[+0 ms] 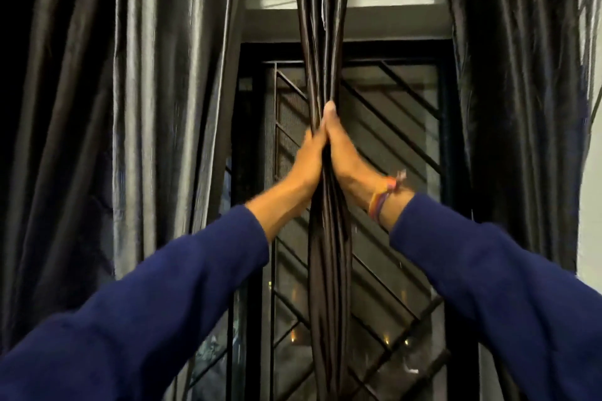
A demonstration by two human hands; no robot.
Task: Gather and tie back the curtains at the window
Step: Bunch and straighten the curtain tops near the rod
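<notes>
1. Centre of view: narrow gathered bunch of dark brown glossy satin curtain (pixel 325 42), hanging vertically in front of the window and running from the top edge to the bottom of the picture.
2. Left hand (pixel 309 159) presses against the left side of the bunch at mid height, fingers wrapped round behind the fabric. Grip closed on the bunch; fingertips are hidden.
3. Right hand (pixel 342 153) on the right side at the same height, thumb pointing up along the folds. Also clamped on the bunch. The two hands touch each other, with the fabric squeezed between them.
4. Below the hands the bunch widens slightly and hangs loose.
5. Both forearms in dark blue long sleeves (pixel 163 303), reaching up and inward. Multicoloured woven thread wristband (pixel 382 198) on the right wrist.
6. Left of the bunch: wide grey-silver satin curtain panel (pixel 146 107), hanging ungathered in full folds, apart from the hands.
7. Right edge: dark satin curtain panel (pixel 514 107), also hanging loose, untouched.
8. Behind the bunch: black metal window grille with diagonal bars (pixel 391 146), dark mesh behind it, small lights visible through the lower part.
9. No tie-back visible on any panel.
</notes>
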